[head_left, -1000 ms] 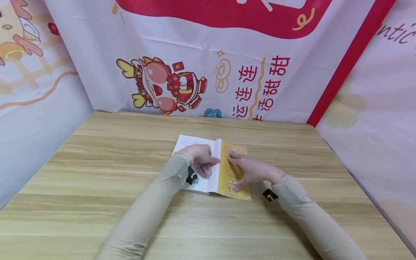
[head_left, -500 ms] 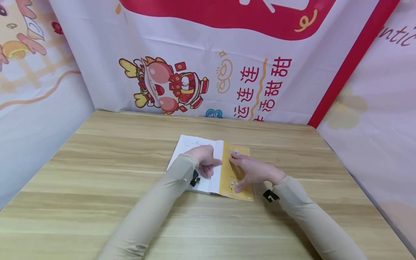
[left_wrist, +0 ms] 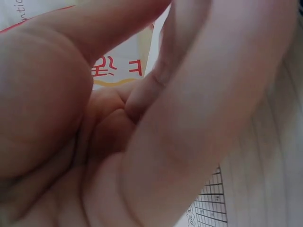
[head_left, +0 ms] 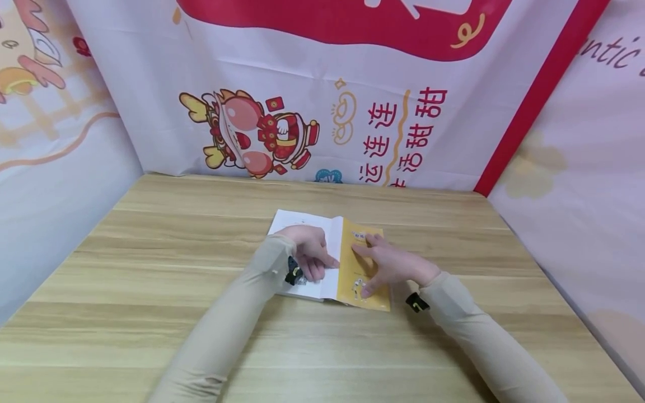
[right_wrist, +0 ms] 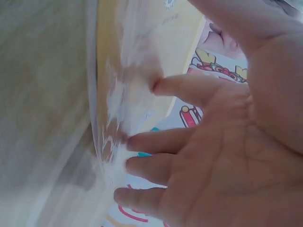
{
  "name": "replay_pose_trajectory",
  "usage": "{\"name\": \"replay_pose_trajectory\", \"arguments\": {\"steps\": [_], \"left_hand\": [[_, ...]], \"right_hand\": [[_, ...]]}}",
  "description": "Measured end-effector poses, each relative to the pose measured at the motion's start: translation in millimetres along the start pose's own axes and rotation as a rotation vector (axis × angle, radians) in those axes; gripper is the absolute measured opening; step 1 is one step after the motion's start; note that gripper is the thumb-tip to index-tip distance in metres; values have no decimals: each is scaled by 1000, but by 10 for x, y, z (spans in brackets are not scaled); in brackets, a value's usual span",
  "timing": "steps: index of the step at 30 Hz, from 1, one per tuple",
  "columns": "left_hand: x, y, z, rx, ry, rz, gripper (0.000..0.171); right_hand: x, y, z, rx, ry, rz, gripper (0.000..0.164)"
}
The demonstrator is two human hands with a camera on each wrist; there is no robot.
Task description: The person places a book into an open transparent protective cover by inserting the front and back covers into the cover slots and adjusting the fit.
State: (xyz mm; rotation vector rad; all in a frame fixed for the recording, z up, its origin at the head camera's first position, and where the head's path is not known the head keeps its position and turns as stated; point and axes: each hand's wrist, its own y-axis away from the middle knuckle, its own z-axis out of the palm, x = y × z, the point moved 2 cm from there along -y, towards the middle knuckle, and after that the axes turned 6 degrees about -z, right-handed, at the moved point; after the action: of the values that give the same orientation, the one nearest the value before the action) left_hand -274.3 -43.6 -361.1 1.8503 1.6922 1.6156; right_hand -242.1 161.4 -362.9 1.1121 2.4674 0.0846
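Observation:
An open book (head_left: pixel 294 217) lies on the table, a white page at left and a yellow cover flap (head_left: pixel 347 280) folded out at right. Clear shiny plastic film (right_wrist: pixel 113 90) covers the yellow flap in the right wrist view. My left hand (head_left: pixel 309 249) is over the white page, one digit stretched to the crease beside the yellow flap, the other fingers loosely bent below. A printed grid (left_wrist: pixel 210 198) shows beneath it in the left wrist view. My right hand (head_left: pixel 395 266) spreads its fingers over the yellow flap, fingertips right at the film.
The wood-grain table (head_left: pixel 282 352) extends around the book on all sides. A printed white and red cloth (head_left: pixel 302 61) hangs behind its far edge. More patterned cloth (head_left: pixel 579 224) closes off the right side. Black straps (head_left: pixel 416 303) sit at both wrists.
My left hand's outstretched digit has slid a little down the crease toward the near edge. My right hand's fingers have shifted slightly on the yellow flap; the book stays in place.

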Motion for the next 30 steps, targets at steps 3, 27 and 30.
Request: {"name": "replay_pose_trajectory", "arguments": {"steps": [3, 27, 30], "left_hand": [[5, 4, 6, 17, -5, -1, 34], [4, -46, 39, 68, 14, 14, 36], [2, -43, 46, 93, 5, 7, 37]], "right_hand": [[9, 4, -2, -7, -4, 10, 105], [4, -8, -4, -52, 28, 11, 106], [-5, -28, -3, -50, 31, 11, 106]]}}
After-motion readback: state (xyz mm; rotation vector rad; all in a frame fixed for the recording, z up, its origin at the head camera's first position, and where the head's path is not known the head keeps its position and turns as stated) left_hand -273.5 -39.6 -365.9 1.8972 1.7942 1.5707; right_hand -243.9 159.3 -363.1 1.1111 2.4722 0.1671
